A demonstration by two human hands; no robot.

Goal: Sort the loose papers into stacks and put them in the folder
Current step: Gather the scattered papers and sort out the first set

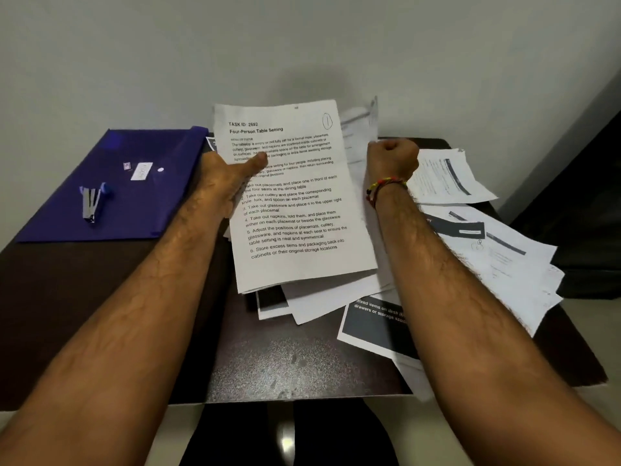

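- nearest the camera, a sheet with a dark printed block (pixel 373 326) lies flat at the front right of the dark table (pixel 285 364), partly under the right forearm.
- a bit further in, the left hand (pixel 221 183) grips a stack of papers (pixel 295 203), thumb pressed across the top page titled "four-person table setting", the rest of the fingers hidden behind it. the stack is tilted up over the middle of the table.
- the right hand (pixel 391 159) is curled tight around the edge of another sheet (pixel 358 136) just behind that stack; a beaded bracelet (pixel 384 188) sits on the wrist.
- loose papers (pixel 487 243) are spread in an overlapping mess along the right side.
- far left, the blue folder (pixel 114 183) lies flat and closed, with a small stapler (pixel 92 203) resting on it.
- a plain pale wall (pixel 134 62) sits behind everything.
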